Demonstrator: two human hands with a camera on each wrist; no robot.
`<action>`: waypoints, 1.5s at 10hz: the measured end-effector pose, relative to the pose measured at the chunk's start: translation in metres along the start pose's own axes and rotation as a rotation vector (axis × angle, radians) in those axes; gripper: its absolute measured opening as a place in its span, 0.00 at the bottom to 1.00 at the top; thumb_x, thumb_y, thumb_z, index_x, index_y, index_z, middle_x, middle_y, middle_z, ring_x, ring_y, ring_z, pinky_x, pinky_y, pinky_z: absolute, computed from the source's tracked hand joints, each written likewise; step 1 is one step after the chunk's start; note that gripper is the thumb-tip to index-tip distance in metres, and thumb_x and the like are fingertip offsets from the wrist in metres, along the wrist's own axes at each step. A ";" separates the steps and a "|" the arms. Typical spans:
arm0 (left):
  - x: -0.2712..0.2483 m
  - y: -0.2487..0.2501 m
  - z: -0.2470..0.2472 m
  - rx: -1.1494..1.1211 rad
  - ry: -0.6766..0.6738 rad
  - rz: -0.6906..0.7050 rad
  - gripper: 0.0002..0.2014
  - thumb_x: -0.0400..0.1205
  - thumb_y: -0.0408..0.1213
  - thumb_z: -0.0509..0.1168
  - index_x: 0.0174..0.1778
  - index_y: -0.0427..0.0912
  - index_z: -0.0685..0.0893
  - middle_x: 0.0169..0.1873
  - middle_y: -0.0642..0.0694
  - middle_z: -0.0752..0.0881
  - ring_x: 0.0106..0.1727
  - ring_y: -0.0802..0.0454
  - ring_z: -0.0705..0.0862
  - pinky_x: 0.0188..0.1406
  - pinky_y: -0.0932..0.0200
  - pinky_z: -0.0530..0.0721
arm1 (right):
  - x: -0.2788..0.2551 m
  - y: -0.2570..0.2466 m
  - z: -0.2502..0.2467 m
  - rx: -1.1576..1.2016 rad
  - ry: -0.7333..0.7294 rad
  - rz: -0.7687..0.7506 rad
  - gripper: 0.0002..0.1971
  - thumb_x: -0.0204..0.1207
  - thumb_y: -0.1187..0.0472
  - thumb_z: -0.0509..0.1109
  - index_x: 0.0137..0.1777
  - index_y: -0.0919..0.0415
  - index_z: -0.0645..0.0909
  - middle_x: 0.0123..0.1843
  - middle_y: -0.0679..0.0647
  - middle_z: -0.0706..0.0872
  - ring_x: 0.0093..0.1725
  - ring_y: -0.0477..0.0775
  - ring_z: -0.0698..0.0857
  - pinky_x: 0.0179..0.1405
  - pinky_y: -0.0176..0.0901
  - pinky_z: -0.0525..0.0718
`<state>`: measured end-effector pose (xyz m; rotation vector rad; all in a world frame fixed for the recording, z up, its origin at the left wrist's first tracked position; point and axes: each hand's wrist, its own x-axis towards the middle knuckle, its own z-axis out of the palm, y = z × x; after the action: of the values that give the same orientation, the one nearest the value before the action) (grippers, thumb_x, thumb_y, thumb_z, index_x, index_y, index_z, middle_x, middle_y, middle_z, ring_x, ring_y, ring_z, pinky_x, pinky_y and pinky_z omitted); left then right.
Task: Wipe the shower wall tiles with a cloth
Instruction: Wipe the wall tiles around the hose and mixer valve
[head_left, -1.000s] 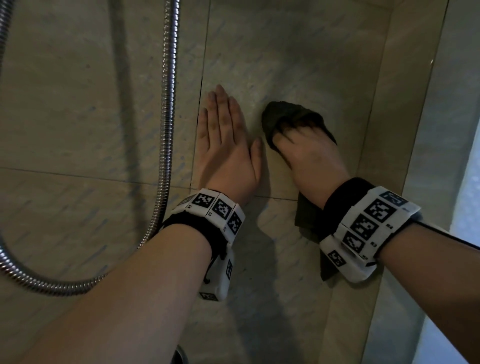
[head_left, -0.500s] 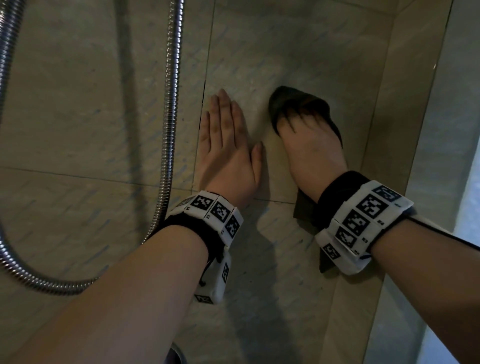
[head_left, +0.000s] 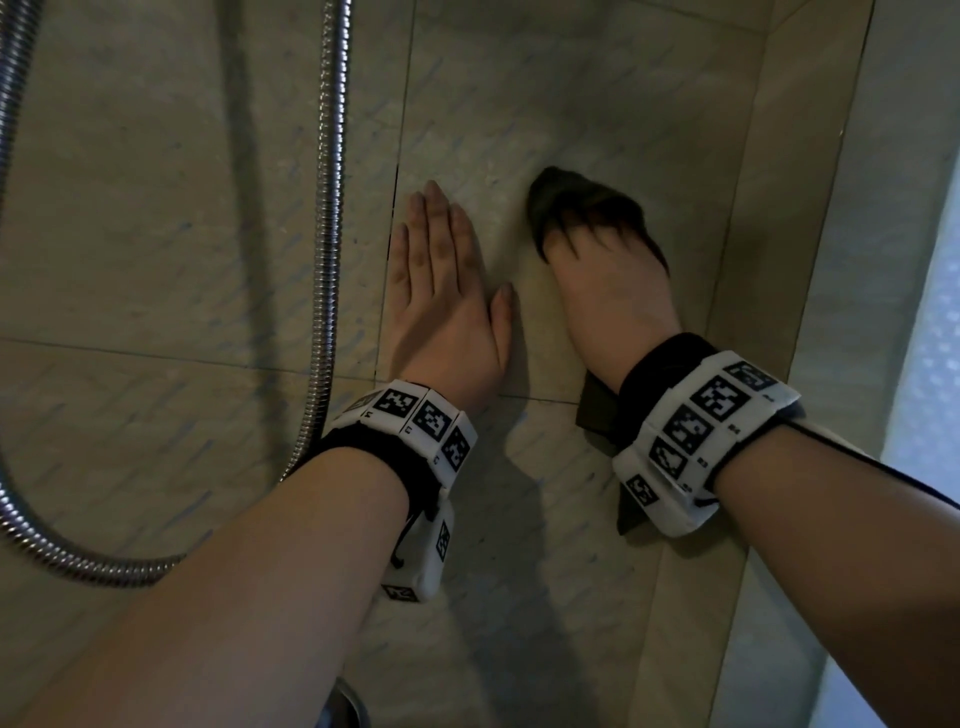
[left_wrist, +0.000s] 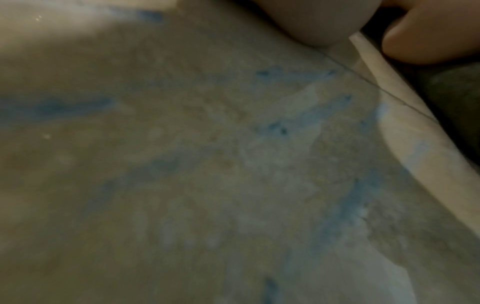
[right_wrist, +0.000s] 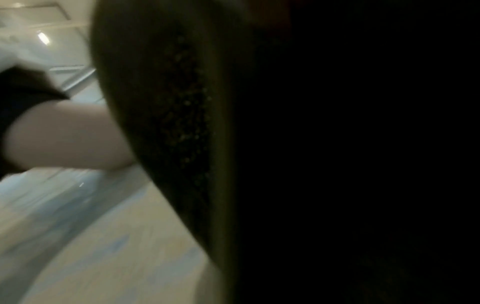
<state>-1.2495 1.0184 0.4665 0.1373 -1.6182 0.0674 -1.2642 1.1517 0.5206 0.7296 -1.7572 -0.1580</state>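
Note:
My left hand (head_left: 441, 291) lies flat on the beige shower wall tile (head_left: 571, 93), fingers straight and together, thumb out to the right. Just right of it, my right hand (head_left: 608, 280) presses a dark cloth (head_left: 566, 195) onto the same tile, its fingers spread and curled into the folds. The rest of the cloth trails down under that wrist. In the right wrist view the cloth (right_wrist: 168, 123) fills most of the picture. The left wrist view shows blue-streaked tile (left_wrist: 207, 164) close up, with the cloth (left_wrist: 457, 98) at the right edge.
A metal shower hose (head_left: 330, 208) hangs down the wall left of my left hand and loops off to the lower left. The side wall (head_left: 810, 260) meets the tiled wall in a corner close to my right hand. A pale pane (head_left: 930, 364) is at far right.
My right hand has slid the cloth a little way up the tile. The left hand stays flat in the same spot.

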 end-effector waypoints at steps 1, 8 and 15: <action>0.000 0.001 0.000 0.002 0.004 -0.004 0.34 0.87 0.48 0.48 0.82 0.25 0.53 0.82 0.26 0.53 0.84 0.34 0.51 0.84 0.44 0.47 | 0.005 0.006 -0.006 -0.017 -0.036 0.107 0.28 0.72 0.67 0.46 0.69 0.75 0.73 0.64 0.72 0.80 0.62 0.71 0.80 0.64 0.60 0.76; 0.000 0.000 -0.001 -0.005 -0.001 -0.006 0.34 0.87 0.49 0.47 0.82 0.25 0.52 0.81 0.26 0.54 0.84 0.33 0.51 0.84 0.44 0.46 | 0.017 0.028 -0.019 -0.163 -0.175 0.186 0.26 0.83 0.69 0.51 0.81 0.68 0.54 0.80 0.65 0.63 0.79 0.63 0.61 0.77 0.52 0.56; 0.000 0.000 -0.002 -0.004 -0.014 -0.006 0.34 0.87 0.49 0.46 0.82 0.25 0.52 0.82 0.26 0.52 0.84 0.34 0.50 0.84 0.44 0.46 | 0.027 0.013 -0.030 -0.192 -0.244 0.219 0.25 0.83 0.68 0.49 0.80 0.70 0.54 0.79 0.67 0.63 0.78 0.65 0.62 0.77 0.53 0.57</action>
<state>-1.2473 1.0186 0.4667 0.1404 -1.6316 0.0585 -1.2456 1.1555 0.5589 0.3881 -2.0084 -0.2714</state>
